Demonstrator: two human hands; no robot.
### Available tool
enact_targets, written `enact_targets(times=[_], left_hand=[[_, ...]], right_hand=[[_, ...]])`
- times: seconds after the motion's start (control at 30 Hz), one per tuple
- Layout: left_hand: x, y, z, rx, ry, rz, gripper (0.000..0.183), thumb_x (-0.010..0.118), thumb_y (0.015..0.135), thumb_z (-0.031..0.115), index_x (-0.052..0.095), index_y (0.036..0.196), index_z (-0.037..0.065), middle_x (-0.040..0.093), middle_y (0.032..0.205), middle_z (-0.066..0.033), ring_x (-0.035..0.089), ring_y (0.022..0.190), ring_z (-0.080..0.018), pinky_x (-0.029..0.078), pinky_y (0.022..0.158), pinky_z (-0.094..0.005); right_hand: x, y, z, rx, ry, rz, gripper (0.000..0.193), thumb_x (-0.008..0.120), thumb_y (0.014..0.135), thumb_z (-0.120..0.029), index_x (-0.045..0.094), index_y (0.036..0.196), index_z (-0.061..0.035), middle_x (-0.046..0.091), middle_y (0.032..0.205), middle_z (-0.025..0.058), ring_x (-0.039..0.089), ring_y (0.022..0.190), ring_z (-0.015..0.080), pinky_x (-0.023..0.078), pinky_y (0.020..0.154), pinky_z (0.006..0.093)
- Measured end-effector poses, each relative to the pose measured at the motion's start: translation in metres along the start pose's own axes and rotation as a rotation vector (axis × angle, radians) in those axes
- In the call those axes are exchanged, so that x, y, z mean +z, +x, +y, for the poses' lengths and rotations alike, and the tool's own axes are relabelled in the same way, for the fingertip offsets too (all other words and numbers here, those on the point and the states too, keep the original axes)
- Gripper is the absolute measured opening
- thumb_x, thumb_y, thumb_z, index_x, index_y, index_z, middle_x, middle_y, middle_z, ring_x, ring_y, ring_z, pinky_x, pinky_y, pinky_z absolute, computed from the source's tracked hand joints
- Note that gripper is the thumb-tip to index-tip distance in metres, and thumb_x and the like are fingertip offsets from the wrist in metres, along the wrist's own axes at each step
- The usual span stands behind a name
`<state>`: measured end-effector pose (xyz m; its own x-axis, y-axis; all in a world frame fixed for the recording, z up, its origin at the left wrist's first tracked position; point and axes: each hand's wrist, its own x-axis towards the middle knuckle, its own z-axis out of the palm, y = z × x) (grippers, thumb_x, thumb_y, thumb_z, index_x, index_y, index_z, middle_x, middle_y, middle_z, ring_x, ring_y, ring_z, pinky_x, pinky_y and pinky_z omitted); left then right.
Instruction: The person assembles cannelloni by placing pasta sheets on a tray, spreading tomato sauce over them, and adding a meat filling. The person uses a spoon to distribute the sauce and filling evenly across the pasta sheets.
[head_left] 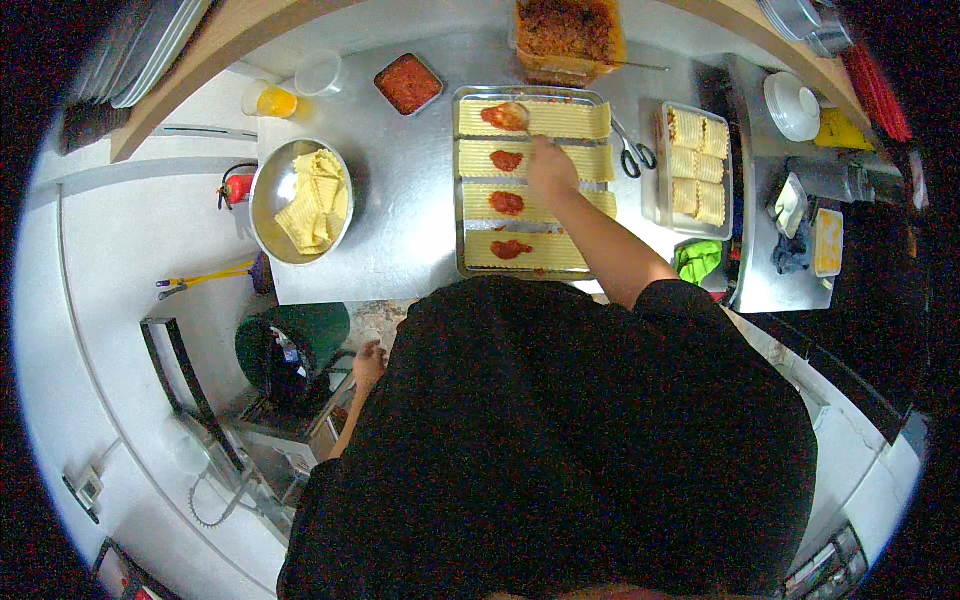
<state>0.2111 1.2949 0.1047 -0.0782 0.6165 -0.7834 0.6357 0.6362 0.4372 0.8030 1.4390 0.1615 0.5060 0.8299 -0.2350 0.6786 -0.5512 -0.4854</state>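
Observation:
My right hand [552,172] is closed round the handle of a spoon [517,117]. The spoon's bowl touches red sauce [501,116] on the farthest ridged lasagna sheet [570,120]. Several such sheets lie crosswise in a metal tray [459,215], and each nearer one carries a dab of red sauce [507,204] near its middle. Away from the table's front edge, low on the left, my left hand [369,364] hangs with loosely bent fingers; I make out nothing in it.
Left of the tray stands a steel bowl [262,215] of folded lasagna sheets [318,205]. Behind are a square sauce container [437,92] and a tub of minced filling [570,40]. Scissors [633,155], a container of filled pasta [697,170] and a green cloth [699,261] lie right.

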Motion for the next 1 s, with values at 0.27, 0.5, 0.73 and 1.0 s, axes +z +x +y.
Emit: enact_targets(times=[0.27,0.5,0.73,1.0], left_hand=[[-0.014,0.05,-0.138,0.162,-0.055,-0.329,0.04,0.062,0.102,0.036,0.069,0.128,0.005,0.075,0.113,-0.0163,0.073,0.098,-0.0255,0.055,0.082,-0.0365],[-0.006,0.035,-0.11,0.111,0.044,-0.25,0.041,0.061,0.102,0.039,0.07,0.126,0.006,0.074,0.113,-0.0167,0.073,0.1,-0.0274,0.055,0.083,-0.0377],[-0.016,0.018,-0.108,0.082,0.084,-0.212,0.041,0.061,0.102,0.039,0.07,0.126,0.006,0.075,0.113,-0.0166,0.073,0.1,-0.0276,0.055,0.083,-0.0378],[-0.027,0.013,-0.109,0.065,0.097,-0.209,0.041,0.061,0.101,0.039,0.07,0.126,0.007,0.075,0.113,-0.0165,0.073,0.1,-0.0278,0.055,0.083,-0.038]], right_hand=[[-0.048,-0.015,0.066,0.08,-0.067,0.101,0.041,0.055,0.09,-0.014,0.058,0.13,-0.0012,0.071,0.107,0.0289,0.07,0.098,0.0454,0.056,0.087,0.055],[-0.003,-0.009,0.068,0.011,0.043,0.398,0.03,0.055,0.088,-0.007,0.061,0.116,0.0024,0.071,0.1,0.0296,0.068,0.095,0.0477,0.055,0.084,0.0543],[0.038,0.009,-0.009,-0.062,0.124,0.113,0.026,0.053,0.088,-0.006,0.063,0.11,0.0038,0.071,0.102,0.0292,0.067,0.101,0.0475,0.053,0.088,0.0551],[0.024,-0.006,-0.059,0.019,0.105,-0.014,0.03,0.051,0.092,-0.011,0.066,0.116,-0.0026,0.071,0.11,0.0275,0.068,0.107,0.0432,0.054,0.093,0.0528]])
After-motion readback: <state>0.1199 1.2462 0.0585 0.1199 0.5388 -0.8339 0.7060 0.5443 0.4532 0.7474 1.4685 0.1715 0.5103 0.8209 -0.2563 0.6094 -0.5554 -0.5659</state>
